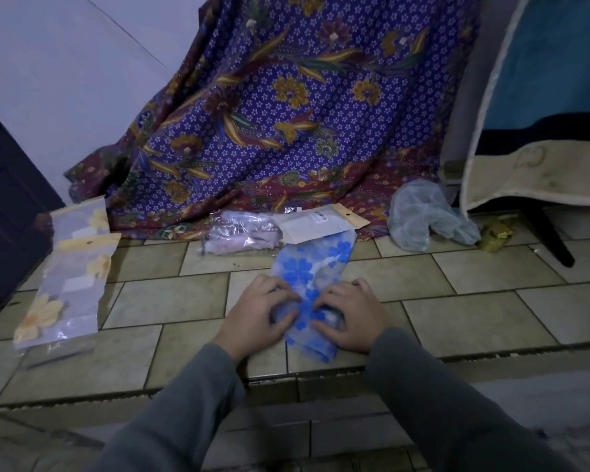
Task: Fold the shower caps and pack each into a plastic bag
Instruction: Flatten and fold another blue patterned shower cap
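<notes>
A blue-flowered shower cap (312, 267) lies as a long strip on the tiled floor, running away from me. My left hand (256, 315) and my right hand (346, 316) both press and pinch its near end, fingers curled on the plastic. Behind its far end lies a plastic bag with a tan header card (315, 224), and beside that a clear bag holding something pale (241, 233). At the left lie two packed bags with yellow-flowered caps (63, 284). A crumpled pale cap (423, 218) sits at the right.
A purple batik cloth (286, 114) hangs down behind the bags. A blue and cream blanket (542, 114) drapes over furniture at the right, with a dark leg (552, 236) and a small gold object (494, 235) below it. A step edge (286, 379) runs near me.
</notes>
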`<state>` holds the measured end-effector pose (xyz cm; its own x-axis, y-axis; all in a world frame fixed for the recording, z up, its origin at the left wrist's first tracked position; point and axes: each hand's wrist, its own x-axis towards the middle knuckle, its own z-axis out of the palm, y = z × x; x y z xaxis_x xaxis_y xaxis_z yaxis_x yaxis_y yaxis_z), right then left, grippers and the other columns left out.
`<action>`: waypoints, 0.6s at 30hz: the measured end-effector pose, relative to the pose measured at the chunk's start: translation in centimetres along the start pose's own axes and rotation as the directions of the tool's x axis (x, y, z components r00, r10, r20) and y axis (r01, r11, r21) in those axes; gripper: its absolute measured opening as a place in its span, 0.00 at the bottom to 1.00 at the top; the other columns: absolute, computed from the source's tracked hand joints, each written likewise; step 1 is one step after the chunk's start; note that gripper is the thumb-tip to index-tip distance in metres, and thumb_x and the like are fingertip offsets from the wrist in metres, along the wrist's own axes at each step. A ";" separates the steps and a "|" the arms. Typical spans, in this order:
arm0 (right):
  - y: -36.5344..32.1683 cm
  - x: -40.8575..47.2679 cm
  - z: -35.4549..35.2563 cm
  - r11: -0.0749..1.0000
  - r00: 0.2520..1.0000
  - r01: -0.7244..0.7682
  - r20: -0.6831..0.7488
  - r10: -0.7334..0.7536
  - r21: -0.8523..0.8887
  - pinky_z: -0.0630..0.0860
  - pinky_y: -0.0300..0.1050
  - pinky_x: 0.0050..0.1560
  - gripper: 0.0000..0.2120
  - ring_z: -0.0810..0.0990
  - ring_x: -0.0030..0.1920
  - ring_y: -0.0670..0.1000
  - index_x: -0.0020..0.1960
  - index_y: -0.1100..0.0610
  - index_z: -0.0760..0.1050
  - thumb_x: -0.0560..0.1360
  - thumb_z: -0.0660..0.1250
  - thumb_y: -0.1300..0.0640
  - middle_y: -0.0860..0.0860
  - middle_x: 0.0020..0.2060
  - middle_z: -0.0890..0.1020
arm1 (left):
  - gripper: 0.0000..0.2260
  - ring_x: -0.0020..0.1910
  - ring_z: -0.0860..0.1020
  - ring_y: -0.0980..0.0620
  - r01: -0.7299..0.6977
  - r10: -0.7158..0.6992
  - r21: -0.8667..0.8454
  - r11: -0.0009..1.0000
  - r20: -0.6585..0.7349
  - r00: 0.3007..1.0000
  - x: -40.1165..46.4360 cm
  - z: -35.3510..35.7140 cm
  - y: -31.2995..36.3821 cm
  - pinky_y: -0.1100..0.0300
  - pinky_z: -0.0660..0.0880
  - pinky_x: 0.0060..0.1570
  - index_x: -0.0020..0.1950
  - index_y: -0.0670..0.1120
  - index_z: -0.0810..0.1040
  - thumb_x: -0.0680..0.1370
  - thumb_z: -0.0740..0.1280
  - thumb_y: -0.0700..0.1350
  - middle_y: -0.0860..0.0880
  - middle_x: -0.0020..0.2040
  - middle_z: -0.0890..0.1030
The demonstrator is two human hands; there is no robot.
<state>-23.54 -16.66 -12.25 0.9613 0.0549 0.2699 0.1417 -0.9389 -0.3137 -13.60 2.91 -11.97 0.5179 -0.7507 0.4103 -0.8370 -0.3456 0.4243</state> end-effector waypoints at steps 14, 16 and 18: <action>0.8 2.9 -0.7 0.913 0.905 -0.404 -0.120 0.408 0.064 0.72 0.47 0.52 0.10 0.74 0.53 0.53 0.54 0.51 0.76 0.74 0.64 0.50 0.51 0.48 0.76 | 0.09 0.60 0.72 0.50 0.439 -0.433 -0.060 0.897 0.092 0.897 1.5 0.3 -0.3 0.63 0.66 0.62 0.53 0.51 0.80 0.73 0.72 0.47 0.49 0.59 0.69; 1.0 3.1 -0.8 0.763 0.760 -0.645 -0.132 0.637 -0.035 0.68 0.50 0.57 0.21 0.68 0.62 0.56 0.62 0.49 0.69 0.72 0.64 0.45 0.53 0.57 0.71 | 0.11 0.58 0.72 0.49 0.473 -0.459 -0.030 0.880 0.198 0.866 2.3 0.2 -0.5 0.70 0.67 0.52 0.54 0.52 0.79 0.73 0.72 0.44 0.48 0.57 0.70; 0.7 3.0 -0.8 0.642 0.643 -0.766 -0.034 0.765 -0.038 0.64 0.54 0.62 0.28 0.64 0.65 0.58 0.68 0.49 0.61 0.71 0.63 0.42 0.56 0.63 0.66 | 0.14 0.54 0.73 0.48 0.470 -0.444 -0.023 0.883 0.288 0.849 3.0 0.1 -0.2 0.71 0.68 0.45 0.56 0.53 0.78 0.72 0.73 0.42 0.48 0.54 0.70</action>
<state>-20.73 -17.41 -10.95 0.7183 -0.6948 -0.0356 -0.6543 -0.6573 -0.3739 -11.92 0.66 -10.86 0.7603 -0.6456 -0.0725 -0.4914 -0.6444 0.5859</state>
